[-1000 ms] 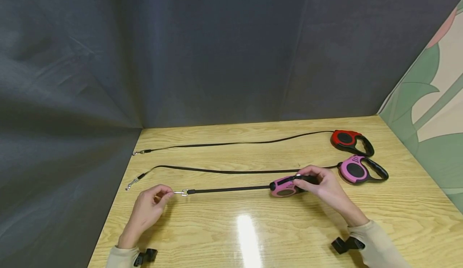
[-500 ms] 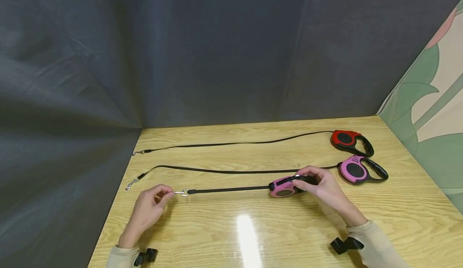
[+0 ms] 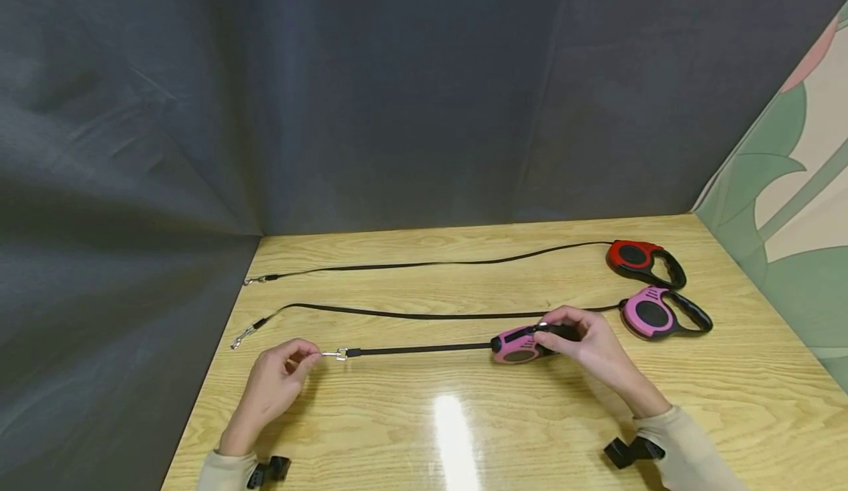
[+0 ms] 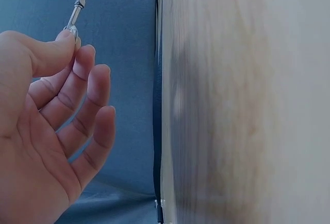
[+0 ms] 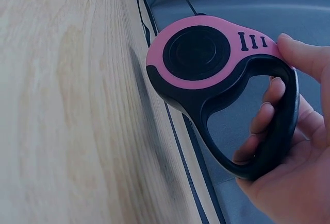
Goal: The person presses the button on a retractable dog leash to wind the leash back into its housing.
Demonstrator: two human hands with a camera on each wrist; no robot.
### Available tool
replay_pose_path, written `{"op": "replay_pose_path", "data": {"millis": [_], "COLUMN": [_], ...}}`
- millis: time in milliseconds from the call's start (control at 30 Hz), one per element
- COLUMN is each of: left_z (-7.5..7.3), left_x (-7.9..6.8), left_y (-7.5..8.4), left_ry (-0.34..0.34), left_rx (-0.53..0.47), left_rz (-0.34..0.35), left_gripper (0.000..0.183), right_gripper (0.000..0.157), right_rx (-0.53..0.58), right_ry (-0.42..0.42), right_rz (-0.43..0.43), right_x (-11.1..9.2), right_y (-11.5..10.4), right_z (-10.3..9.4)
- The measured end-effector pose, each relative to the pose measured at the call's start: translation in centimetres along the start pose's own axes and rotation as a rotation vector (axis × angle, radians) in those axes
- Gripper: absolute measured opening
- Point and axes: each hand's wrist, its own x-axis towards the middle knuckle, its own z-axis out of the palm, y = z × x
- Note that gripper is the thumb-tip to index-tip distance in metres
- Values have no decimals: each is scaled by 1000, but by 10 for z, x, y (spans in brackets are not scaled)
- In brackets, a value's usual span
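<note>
My right hand grips the black handle of a pink retractable dog leash, fingers wrapped through the handle loop and thumb at the top of the pink casing in the right wrist view. From its nozzle a short black strap stretches left to a metal snap hook. Thumb and forefinger of my left hand pinch the end of that snap hook; the other fingers of the left hand are loosely bent. The strap is held above the table, nearly straight between both hands.
Behind lie a second pink leash and a red leash at the right, their straps pulled out leftward across the wooden table. Their clips rest near the left table edge. A dark cloth hangs behind.
The pink leash in my right hand and the snap hook in my left have come very slightly closer together. Both grips are the same.
</note>
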Motion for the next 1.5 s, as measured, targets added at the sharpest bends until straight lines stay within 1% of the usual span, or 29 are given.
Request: {"op": "replay_pose_path", "data": {"millis": [333,700,1133,1333,1500], "left_z": [0,3,5,6,6], "left_x": [-1,0,-1,0,-1], "left_y": [1,3,5,6,7], "left_ry": [-5,5,-2,-8,-17], "left_rx": [-1,8,14,15,5], "left_rz": [-5,14,5,-2,-11], "left_gripper": [5,3,5,3,5], "right_gripper": [16,15,16,16,17], "right_rx": [5,21,13,22,36], "right_ry": [0,-2,-10,-13,-16], "right_rz": [-6,-25,-14,-11,-9], "right_x": [0,0,-1,-1,0], "right_y": [1,2,1,1,1], "right_z": [1,5,6,8,9]}}
